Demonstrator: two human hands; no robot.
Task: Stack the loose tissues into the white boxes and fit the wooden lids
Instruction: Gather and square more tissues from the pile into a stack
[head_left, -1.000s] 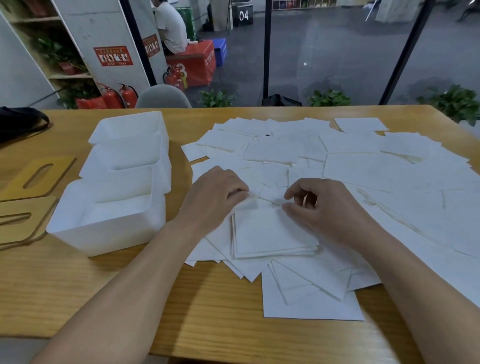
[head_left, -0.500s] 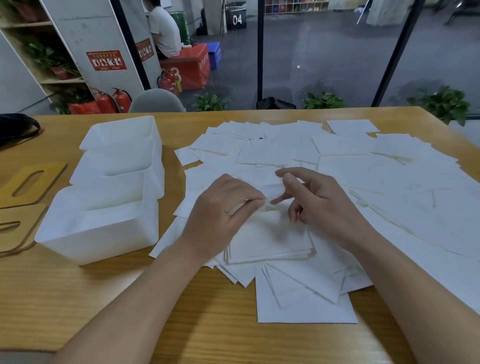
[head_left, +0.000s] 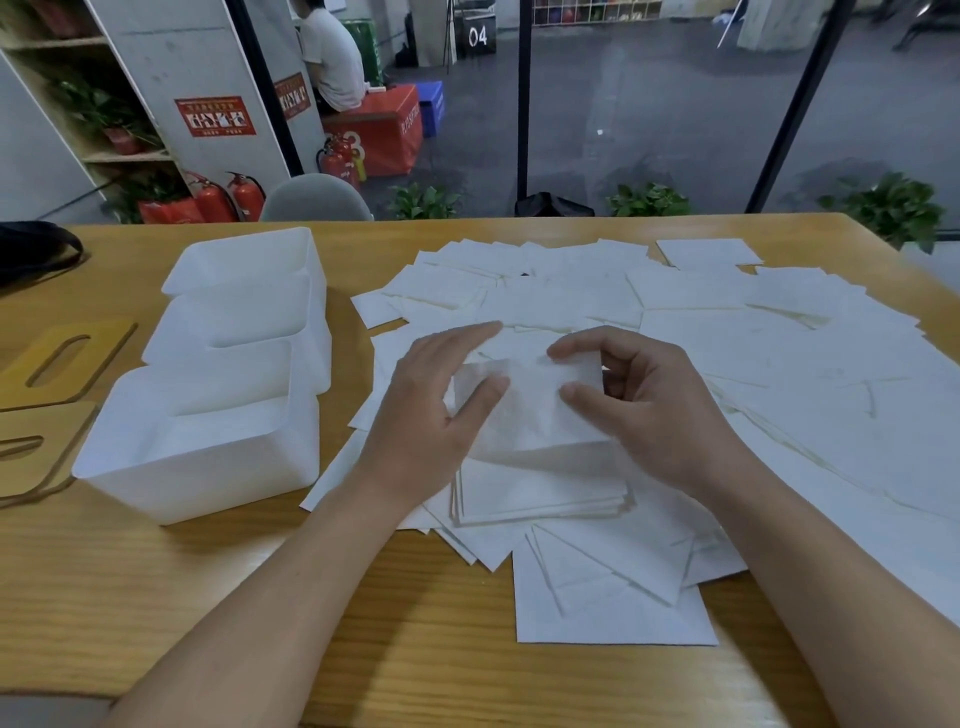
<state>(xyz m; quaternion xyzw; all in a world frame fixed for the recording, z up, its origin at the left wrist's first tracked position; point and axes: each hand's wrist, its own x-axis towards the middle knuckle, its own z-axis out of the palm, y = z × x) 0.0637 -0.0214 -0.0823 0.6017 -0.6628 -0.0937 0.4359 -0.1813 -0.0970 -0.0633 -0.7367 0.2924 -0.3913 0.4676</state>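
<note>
White tissue (head_left: 524, 410), one sheet, soft and slightly creased: held between my two hands, lifted a little above the small squared pile (head_left: 540, 493) that lies just under and nearer to me.

Left hand (head_left: 441, 415): thumb and forefinger curled onto the sheet's left edge, pinching it; other fingers reach forward over the spread.

Right hand (head_left: 649, 410): thumb and forefinger curled and pinching the sheet's right edge; remaining fingers tucked loosely behind.

Sheet's long axis: runs left to right, hand to hand, roughly matching the pile below, so I judge the next move is a short drop straight down onto it.

Loose tissues (head_left: 727, 332): a wide overlapping scatter, mostly ahead of and to the right of my hands, reaching the far edge of the wooden table (head_left: 260, 597).

White boxes (head_left: 208, 415): three in a row running away from me, touching, all without lids, well left of the pile. My left hand is the nearer one, so carrying the pile over looks like a leftward move.

Wooden lids (head_left: 62, 358): two slotted pieces, flat on the table, beyond the boxes at the left edge.
</note>
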